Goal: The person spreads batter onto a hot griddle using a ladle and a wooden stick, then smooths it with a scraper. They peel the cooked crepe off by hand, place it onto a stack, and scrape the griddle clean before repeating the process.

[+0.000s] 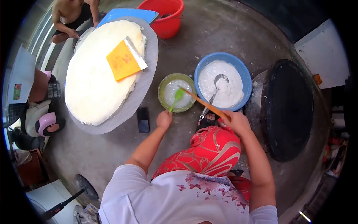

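Observation:
My left hand (164, 119) is closed around the handle of a green spatula (179, 93), whose head is over a green bowl (160, 94) of milky white liquid. In my right hand (237, 122) is a long wooden stick (204, 103); its tip meets the spatula head above the bowl. Just to the right, a blue basin (248, 80) holds thick white batter, with a metal ladle (213, 98) resting in it. A large round white slab (89, 80) lies on a grey round board (151, 63) to the left, an orange scraper (121, 62) on top.
A black phone (143, 120) lies on the concrete floor. At the right stands a big drum-like vessel with a black round top (289, 110). A red bucket (167, 26) and blue board (128, 14) are at the back. Another person (72, 18) crouches at the far left.

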`<move>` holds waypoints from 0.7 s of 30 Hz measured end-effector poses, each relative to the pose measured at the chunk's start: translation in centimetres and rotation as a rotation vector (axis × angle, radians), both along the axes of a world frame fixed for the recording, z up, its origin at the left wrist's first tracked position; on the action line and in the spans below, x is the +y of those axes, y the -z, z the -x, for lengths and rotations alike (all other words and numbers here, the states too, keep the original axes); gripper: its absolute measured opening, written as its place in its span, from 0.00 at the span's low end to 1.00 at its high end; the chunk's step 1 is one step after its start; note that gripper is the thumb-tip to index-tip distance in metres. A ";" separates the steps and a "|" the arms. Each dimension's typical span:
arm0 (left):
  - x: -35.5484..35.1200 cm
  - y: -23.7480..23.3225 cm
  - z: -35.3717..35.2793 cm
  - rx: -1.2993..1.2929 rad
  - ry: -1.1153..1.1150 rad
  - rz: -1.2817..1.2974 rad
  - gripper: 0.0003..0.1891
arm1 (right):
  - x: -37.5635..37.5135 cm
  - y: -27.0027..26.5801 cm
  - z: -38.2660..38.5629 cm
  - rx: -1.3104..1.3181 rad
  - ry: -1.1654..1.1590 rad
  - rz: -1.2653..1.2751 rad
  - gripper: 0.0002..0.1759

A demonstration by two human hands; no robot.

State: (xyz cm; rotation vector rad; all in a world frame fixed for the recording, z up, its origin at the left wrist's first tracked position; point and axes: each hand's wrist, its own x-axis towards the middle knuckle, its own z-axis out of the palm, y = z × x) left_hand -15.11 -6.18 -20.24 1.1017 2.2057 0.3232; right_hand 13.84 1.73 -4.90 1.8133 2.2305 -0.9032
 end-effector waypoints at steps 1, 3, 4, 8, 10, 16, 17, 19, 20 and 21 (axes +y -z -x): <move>-0.2 -0.9 -0.2 0.052 0.030 -0.023 0.12 | -0.3 0.8 -0.5 0.090 -0.027 0.105 0.19; -0.9 -2.0 -0.5 0.101 0.068 -0.047 0.12 | -0.8 1.2 -0.6 0.179 -0.046 0.208 0.19; -1.3 -2.5 -0.5 0.121 0.079 -0.096 0.12 | -0.7 0.9 0.1 0.091 -0.023 0.145 0.19; -3.2 -1.5 0.3 0.174 0.085 -0.246 0.14 | -0.2 0.1 1.0 -0.064 0.015 -0.067 0.20; -3.5 -0.3 0.8 0.139 0.078 -0.272 0.15 | -0.5 -1.1 0.2 -0.023 0.022 -0.107 0.20; -1.3 5.7 1.3 -0.037 0.045 -0.027 0.12 | -4.0 -3.8 -4.9 0.250 0.267 -0.125 0.19; -0.8 6.7 1.4 -0.083 0.045 0.010 0.12 | -5.0 -3.9 -6.0 0.320 0.321 -0.094 0.17; 0.0 5.9 0.8 -0.368 -0.152 0.097 0.12 | -7.5 -3.7 -8.2 0.439 0.409 -0.055 0.16; 0.4 5.2 0.5 -0.656 -0.355 0.186 0.12 | -8.6 -3.6 -9.2 0.554 0.492 -0.012 0.15; 0.7 4.4 0.4 -0.650 -0.348 0.187 0.12 | -9.8 -3.8 -10.1 0.559 0.499 -0.014 0.15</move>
